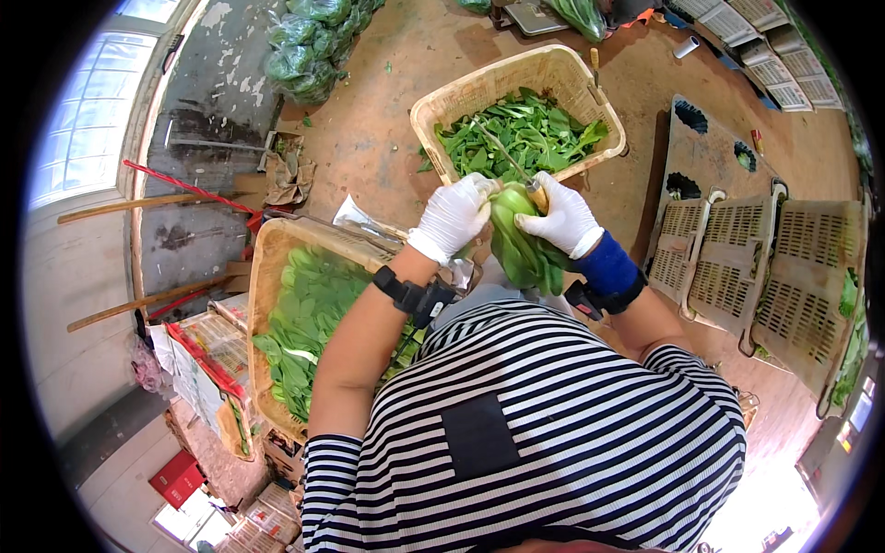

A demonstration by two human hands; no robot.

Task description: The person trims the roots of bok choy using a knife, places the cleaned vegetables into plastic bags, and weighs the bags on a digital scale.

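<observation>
A head of bok choy (pixel 523 235) is held in front of my striped shirt, its pale base up and its leaves hanging down. My left hand (pixel 451 213), in a white glove, pinches at the base from the left. On the other side my right hand (pixel 565 216), also gloved, is closed around the wooden handle of a knife (pixel 507 153), with its thumb against the bok choy. The narrow blade points up and left over a yellowish plastic crate (pixel 430 104). Loose green leaves (pixel 532 135) lie in that crate.
A second plastic crate (pixel 257 290) full of bok choy (pixel 304 311) stands by my left arm. Several stacked crates (pixel 802 276) are on the right. Plastic-bagged greens (pixel 308 52) lie by the wall. Wooden strips (pixel 148 206) stick out at left.
</observation>
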